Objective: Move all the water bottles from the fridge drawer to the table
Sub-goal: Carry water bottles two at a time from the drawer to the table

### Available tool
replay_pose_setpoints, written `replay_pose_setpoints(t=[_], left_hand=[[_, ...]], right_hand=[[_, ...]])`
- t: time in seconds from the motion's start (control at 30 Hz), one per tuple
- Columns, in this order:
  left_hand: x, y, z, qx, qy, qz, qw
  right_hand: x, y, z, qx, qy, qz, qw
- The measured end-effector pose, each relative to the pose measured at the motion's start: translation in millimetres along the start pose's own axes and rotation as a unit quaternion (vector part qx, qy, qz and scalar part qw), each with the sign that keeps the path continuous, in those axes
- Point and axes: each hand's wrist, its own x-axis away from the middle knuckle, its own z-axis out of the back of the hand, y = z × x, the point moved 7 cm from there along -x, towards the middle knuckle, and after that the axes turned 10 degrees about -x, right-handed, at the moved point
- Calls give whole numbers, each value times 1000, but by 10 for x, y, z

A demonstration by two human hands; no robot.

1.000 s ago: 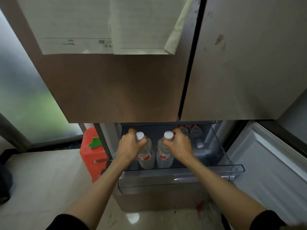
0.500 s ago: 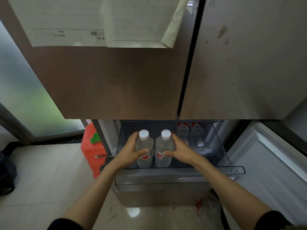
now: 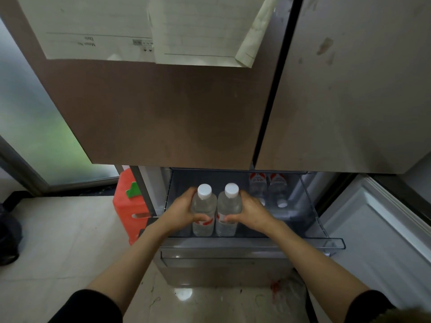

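Water bottles: my left hand grips one bottle, my right hand its touching neighbour, above the fridge drawer front edge.

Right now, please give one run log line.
left hand: grips clear white-capped water bottle | right hand: grips its twin | both above fridge drawer

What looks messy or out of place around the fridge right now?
A red smear stains the floor below the open drawer, and dark smudges mark the upper right door. A paper's corner curls away.
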Motion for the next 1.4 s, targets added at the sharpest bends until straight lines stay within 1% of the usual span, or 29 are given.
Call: replay_pose_setpoints(t=[0.17, 0.3, 0.5, 0.57, 0.63, 0.7, 0.8, 0.87, 1.0, 1.1, 1.27, 1.4], left_hand=[[73, 72, 84, -56, 46, -23, 997], [257, 225, 220, -95, 124, -56, 986], [685, 553, 638, -48, 222, -103, 968], [873, 668, 766, -29, 261, -102, 959], [1069, 737, 903, 38, 295, -75, 952], [1292, 807, 1049, 114, 332, -60, 934], [1676, 881, 1202, 163, 393, -47, 904], [1967, 850, 1217, 172, 426, -23, 888], [2676, 586, 1088, 175, 474, 39, 862], [3327, 342, 981, 156, 511, 90, 840], [4420, -34, 955, 131, 564, 174, 797], [5412, -274, 993, 109, 624, 232, 738]], right_hand=[[57, -34, 40, -32, 40, 0, 999], [221, -203, 142, -68, 91, 28, 993], [614, -690, 339, -86, 129, 111, 982], [729, -866, 427, -98, 148, 140, 974], [853, -1046, 492, -119, 157, 166, 966], [963, -1218, 525, -169, 152, 195, 954], [1099, -1405, 449, -278, 112, 207, 931], [1191, -1498, 292, -307, 64, 209, 926], [1414, -1607, -252, -276, -36, 217, 936], [1632, -1787, -768, -253, -111, 231, 933], [2072, -2370, -1573, -222, -213, 284, 908], [2522, -2864, -2334, -213, -279, 309, 884]])
